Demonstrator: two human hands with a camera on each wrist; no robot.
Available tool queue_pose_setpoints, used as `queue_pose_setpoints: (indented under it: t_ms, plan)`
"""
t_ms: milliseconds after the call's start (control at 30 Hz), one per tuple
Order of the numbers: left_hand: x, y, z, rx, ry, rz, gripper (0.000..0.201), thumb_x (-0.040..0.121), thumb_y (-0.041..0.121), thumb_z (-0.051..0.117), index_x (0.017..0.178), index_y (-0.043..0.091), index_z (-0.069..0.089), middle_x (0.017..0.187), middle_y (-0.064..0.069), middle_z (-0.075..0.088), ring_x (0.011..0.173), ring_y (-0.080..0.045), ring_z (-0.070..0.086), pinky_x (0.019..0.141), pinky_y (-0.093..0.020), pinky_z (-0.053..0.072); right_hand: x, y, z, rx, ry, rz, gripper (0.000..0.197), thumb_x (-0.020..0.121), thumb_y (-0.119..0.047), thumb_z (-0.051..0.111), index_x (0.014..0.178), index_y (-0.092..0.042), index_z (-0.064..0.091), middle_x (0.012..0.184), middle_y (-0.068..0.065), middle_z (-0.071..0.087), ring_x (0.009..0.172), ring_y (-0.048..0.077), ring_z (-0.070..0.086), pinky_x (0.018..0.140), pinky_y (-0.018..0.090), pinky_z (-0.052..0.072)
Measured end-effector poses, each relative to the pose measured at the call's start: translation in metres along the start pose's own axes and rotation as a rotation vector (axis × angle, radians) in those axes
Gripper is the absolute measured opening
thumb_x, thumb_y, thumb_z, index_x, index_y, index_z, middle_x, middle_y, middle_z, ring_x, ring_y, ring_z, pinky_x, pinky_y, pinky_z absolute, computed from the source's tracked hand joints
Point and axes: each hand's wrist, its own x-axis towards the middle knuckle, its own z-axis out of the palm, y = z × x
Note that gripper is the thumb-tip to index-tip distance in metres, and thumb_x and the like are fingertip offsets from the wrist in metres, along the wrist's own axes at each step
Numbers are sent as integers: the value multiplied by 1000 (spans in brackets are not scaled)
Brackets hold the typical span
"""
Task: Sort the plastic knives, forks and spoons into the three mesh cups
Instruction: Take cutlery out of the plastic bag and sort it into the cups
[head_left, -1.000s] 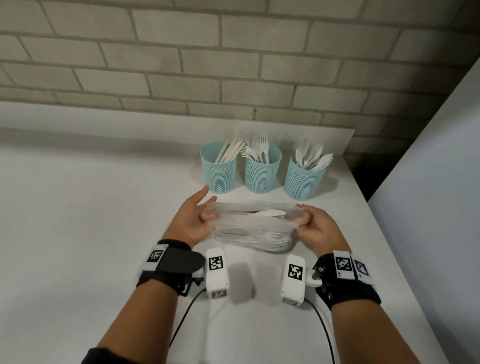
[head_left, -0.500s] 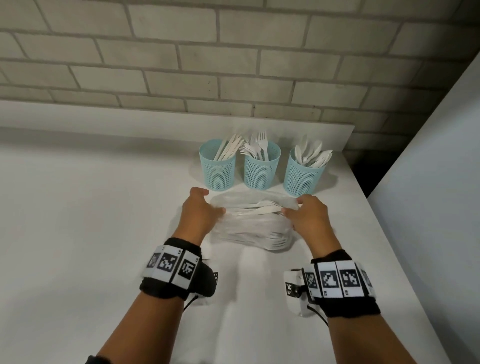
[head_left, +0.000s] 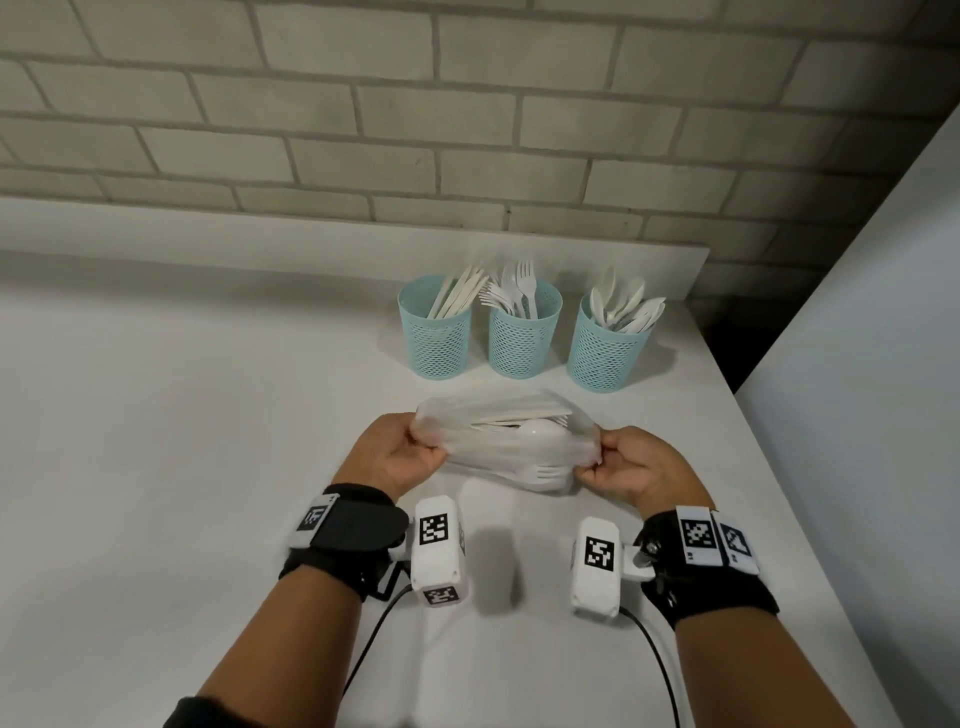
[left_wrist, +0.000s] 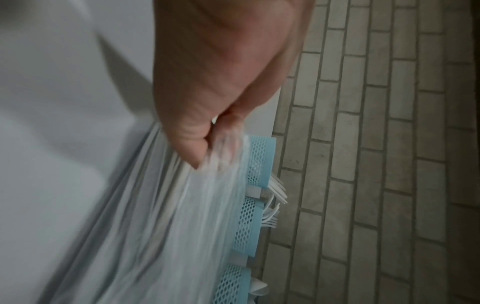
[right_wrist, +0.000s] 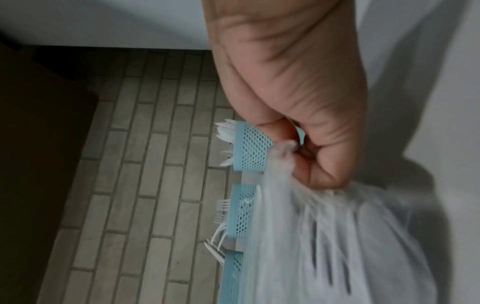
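Two hands are on one thin clear plastic bag (head_left: 506, 444) of white cutlery in the head view: your left hand (head_left: 397, 457) pinches its left end, your right hand (head_left: 631, 467) its right end, and the bag hangs stretched between them just above the counter (head_left: 182, 441). A fork (head_left: 545, 473) and a spoon bowl show through the film. Behind it stand three mesh cups: the left cup (head_left: 436, 332) with knives, the middle cup (head_left: 524, 332) with forks, the right cup (head_left: 608, 345) with spoons. Judge the load as light, but the film as soft, slack and slippery; fork tines could snag or pierce it.

From the left wrist, your thumb (left_wrist: 192, 144) and fingers are curled tight on a gathered fold of film (left_wrist: 221, 156), which streams away in taut pleats. That bunched end looks like the surest purchase; flat film would likely slide.

From the right wrist, your fist (right_wrist: 311, 148) is closed on a twisted tuft of the bag (right_wrist: 283, 150), with the pieces blurred inside below. Each stiff, thin utensil is best taken by its handle, I'd say, once the bag is opened. Pull evenly, or the contents may spill across the counter.
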Motion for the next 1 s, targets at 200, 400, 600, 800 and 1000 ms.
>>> queue_pose_setpoints:
  t_ms: [200,400,600,800,1000]
  plan:
    - [-12,6,5,413,62,117,34,92,34,56,112,8,49,102,-8,55,77,-16,55,49,-19,49,-4,-3,8,-548,234,-449,17,96,-13,43,108,-16,54,94,10,58,74,22,53,64,31,48]
    - [-25,-5,18,1597,173,783,26,81,32,70,101,26,56,118,-4,37,111,-24,42,103,-36,35,-5,-3,22,-1268,117,-861,34,87,-25,64,120,-18,62,122,3,61,116,18,52,93,26,38]
    - [-13,-2,20,1551,76,816,27,89,1,53,111,8,67,118,-5,64,108,-19,57,85,-17,39,3,-8,29,-1106,186,-958,14,84,-14,68,95,-7,73,90,6,71,82,14,62,79,18,40]
    - [-10,16,14,678,-35,260,26,92,-8,39,106,-4,61,83,-11,57,74,-17,53,68,-25,50,19,-33,24,-511,-80,-330,10,89,-4,56,98,-5,62,54,-1,66,45,5,60,49,14,51]
    - [-6,8,13,321,105,94,43,97,-8,24,131,2,47,77,-12,49,52,-13,47,43,-20,49,35,-33,28,-457,30,-147,21,98,-7,40,82,-8,54,42,3,52,32,9,47,36,17,42]
